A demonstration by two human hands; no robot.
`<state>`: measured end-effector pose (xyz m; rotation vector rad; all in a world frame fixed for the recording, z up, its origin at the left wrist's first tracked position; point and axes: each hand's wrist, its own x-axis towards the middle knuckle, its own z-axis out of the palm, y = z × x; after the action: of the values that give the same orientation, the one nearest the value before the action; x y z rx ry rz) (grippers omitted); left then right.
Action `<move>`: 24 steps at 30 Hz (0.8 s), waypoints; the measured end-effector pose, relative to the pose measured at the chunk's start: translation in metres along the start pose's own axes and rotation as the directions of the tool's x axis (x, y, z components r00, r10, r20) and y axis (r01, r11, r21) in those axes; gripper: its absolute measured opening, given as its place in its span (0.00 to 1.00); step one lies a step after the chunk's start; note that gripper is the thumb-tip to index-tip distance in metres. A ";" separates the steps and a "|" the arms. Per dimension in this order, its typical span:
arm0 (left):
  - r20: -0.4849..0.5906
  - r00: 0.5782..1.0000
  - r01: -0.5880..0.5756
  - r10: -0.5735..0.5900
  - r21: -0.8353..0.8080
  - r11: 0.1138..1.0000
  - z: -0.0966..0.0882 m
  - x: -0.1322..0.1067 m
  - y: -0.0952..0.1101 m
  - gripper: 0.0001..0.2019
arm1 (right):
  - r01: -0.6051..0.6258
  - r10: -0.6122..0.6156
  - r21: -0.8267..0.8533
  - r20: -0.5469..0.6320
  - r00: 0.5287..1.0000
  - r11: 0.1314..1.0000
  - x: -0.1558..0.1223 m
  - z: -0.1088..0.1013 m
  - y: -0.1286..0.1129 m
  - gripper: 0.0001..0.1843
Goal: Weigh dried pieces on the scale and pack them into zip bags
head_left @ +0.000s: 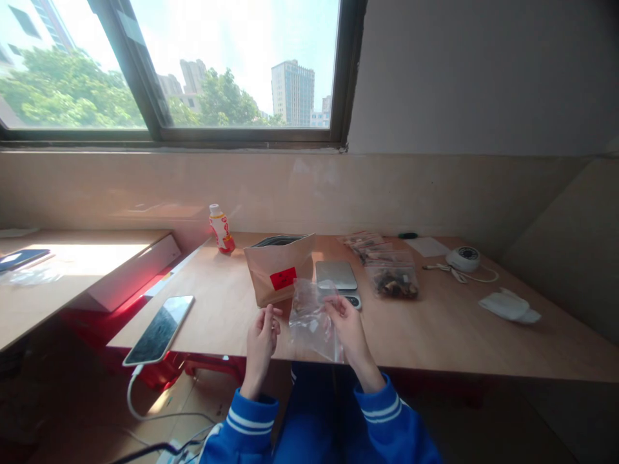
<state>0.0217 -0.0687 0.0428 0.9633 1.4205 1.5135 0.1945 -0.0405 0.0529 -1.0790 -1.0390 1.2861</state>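
Observation:
My right hand point(349, 328) pinches the top edge of a clear plastic zip bag point(312, 320), holding it up over the near edge of the wooden table point(435, 328). The bag looks empty. My left hand point(262, 340) hovers just left of the bag, fingers curled together, with nothing that I can make out in them. Behind the bag stands a brown paper pouch point(279, 269) with a red label, its top open. A small silver scale point(336, 275) lies right of the pouch. A filled clear bag point(393, 278) of dark pieces sits further right.
A phone point(159, 328) on a white cable lies at the table's left front corner. A small drink bottle point(221, 229) stands by the wall. More clear bags point(365, 241), a white round device point(463, 258) and a white cloth point(509, 306) lie to the right. A second desk point(72, 270) is at left.

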 end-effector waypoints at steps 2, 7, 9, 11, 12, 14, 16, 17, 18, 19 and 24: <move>0.016 1.000 0.019 -0.019 -0.007 1.000 -0.005 -0.001 0.003 0.28 | 0.002 -0.002 0.009 -0.053 0.999 1.000 0.000 -0.005 -0.004 0.22; 0.090 0.993 0.087 -0.081 -0.063 0.994 0.003 -0.008 0.005 0.25 | -0.045 0.045 0.009 0.019 0.999 0.999 -0.004 0.000 -0.001 0.23; 0.104 0.993 0.060 -0.053 -0.067 0.996 0.010 -0.011 0.004 0.21 | -0.064 0.064 -0.005 0.048 0.997 0.998 -0.006 0.003 0.003 0.24; 0.117 0.992 0.059 -0.048 -0.087 0.995 0.014 -0.013 0.001 0.18 | -0.049 0.051 -0.034 0.058 0.997 0.998 -0.006 0.003 0.006 0.26; 0.118 0.991 0.073 -0.061 -0.104 0.992 0.015 -0.014 0.000 0.18 | -0.011 0.013 -0.054 0.031 0.999 0.999 -0.006 0.001 0.006 0.27; 0.107 0.990 0.106 -0.092 -0.139 0.985 0.017 -0.015 -0.003 0.19 | 0.102 -0.111 -0.115 -0.072 0.991 0.988 -0.006 -0.003 0.006 0.27; 0.085 0.990 0.122 -0.109 -0.158 0.980 0.018 -0.016 -0.005 0.20 | 0.214 -0.245 -0.207 -0.140 0.959 0.955 -0.006 -0.008 0.004 0.23; 0.076 0.991 0.123 -0.112 -0.162 0.979 0.019 -0.016 -0.006 0.20 | 0.253 -0.297 -0.261 -0.141 0.945 0.931 -0.007 -0.011 0.003 0.21; 0.069 0.991 0.122 -0.112 -0.165 0.979 0.020 -0.017 -0.006 0.20 | 0.280 -0.331 -0.312 -0.124 0.935 0.908 -0.007 -0.012 0.001 0.20; 0.061 0.992 0.119 -0.110 -0.168 0.979 0.021 -0.017 -0.007 0.20 | 0.299 -0.353 -0.357 -0.095 0.931 0.885 -0.006 -0.013 0.000 0.19; 0.027 0.997 0.073 -0.069 -0.180 0.981 0.024 -0.018 -0.012 0.20 | 0.264 -0.285 -0.428 0.015 0.958 0.865 -0.001 -0.012 -0.006 0.14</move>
<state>0.0508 -0.0763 0.0326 0.8077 1.2649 1.5453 0.2074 -0.0422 0.0565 -1.2250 -1.4229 0.8136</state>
